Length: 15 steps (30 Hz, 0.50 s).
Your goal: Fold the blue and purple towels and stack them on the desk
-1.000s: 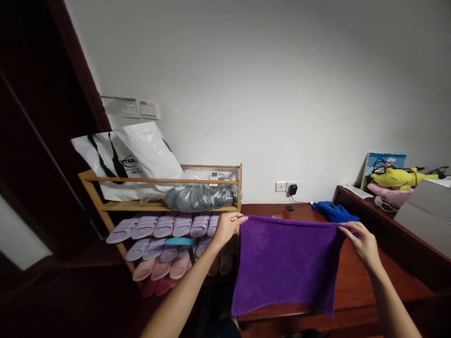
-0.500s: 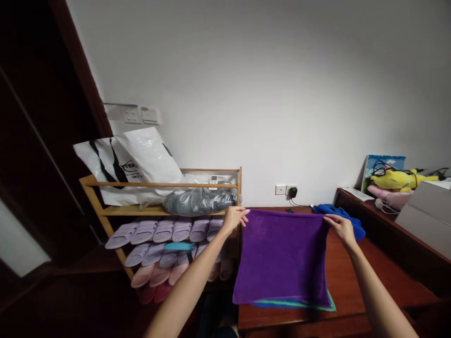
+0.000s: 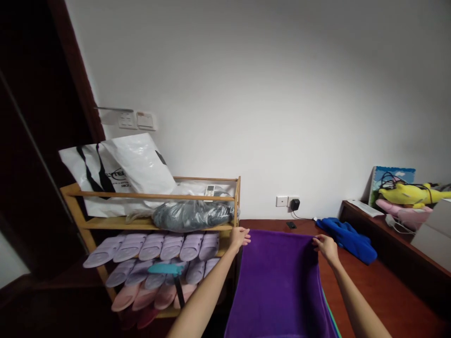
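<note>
A purple cloth (image 3: 276, 281) is stretched between my two hands above the reddish-brown wooden table (image 3: 384, 293). My left hand (image 3: 240, 238) pinches its far left corner, close to the shoe rack's post. At the far right corner, my right hand (image 3: 326, 248) grips the edge between thumb and fingers. The cloth hangs down toward me and runs out of the bottom of the view. Along its lower right side shows a thin strip of green and blue cloth (image 3: 330, 312), mostly covered by the purple one. A crumpled blue cloth (image 3: 348, 239) lies farther back on the table.
To the left, a wooden shoe rack (image 3: 158, 195) holds several lilac slippers (image 3: 151, 246), pink slippers and a white bag (image 3: 137, 164). A black plug (image 3: 295, 203) sits in the wall outlet. On a raised ledge at right rest a yellow plush toy (image 3: 408, 193) and a white box (image 3: 439, 234).
Both hands and the purple cloth's top edge sit lower in the view. My right hand has come left, nearer the left one. The view has tilted up slightly.
</note>
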Each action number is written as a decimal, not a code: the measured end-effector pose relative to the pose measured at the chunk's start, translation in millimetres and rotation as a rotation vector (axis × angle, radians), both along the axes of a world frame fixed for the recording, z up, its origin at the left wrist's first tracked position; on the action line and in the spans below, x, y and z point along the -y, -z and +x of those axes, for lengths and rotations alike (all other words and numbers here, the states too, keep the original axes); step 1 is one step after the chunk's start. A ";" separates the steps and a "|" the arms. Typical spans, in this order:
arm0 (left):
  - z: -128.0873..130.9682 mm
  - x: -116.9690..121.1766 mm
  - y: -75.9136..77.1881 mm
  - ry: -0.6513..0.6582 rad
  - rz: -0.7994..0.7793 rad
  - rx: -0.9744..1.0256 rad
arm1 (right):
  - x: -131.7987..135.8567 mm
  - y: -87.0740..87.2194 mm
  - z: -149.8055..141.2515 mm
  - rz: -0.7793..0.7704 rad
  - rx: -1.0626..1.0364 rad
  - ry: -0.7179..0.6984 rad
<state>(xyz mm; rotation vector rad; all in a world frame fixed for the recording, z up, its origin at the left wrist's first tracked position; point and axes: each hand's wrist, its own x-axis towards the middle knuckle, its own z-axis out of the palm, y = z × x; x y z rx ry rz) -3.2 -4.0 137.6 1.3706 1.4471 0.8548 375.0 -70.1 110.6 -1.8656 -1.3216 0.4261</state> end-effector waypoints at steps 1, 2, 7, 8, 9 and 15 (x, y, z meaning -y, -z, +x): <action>1.6 -5.2 4.6 -0.002 0.002 -0.015 | -5.9 5.1 -0.5 -0.014 0.030 0.000; 3.3 -10.4 8.7 -0.001 0.009 -0.033 | -11.6 9.7 -1.5 -0.029 0.063 0.002; 19.9 -8.4 33.2 0.019 0.124 -0.177 | -19.5 43.1 -35.6 -0.100 0.170 -0.051; 24.7 2.2 41.8 0.036 0.158 -0.208 | -13.5 54.9 -50.6 -0.111 0.178 -0.083; 29.3 16.3 52.2 0.064 0.194 -0.237 | -4.4 68.7 -67.4 -0.118 0.195 -0.119; 35.4 104.5 126.2 0.475 0.448 -0.623 | 66.4 143.8 -137.1 -0.078 0.439 -0.306</action>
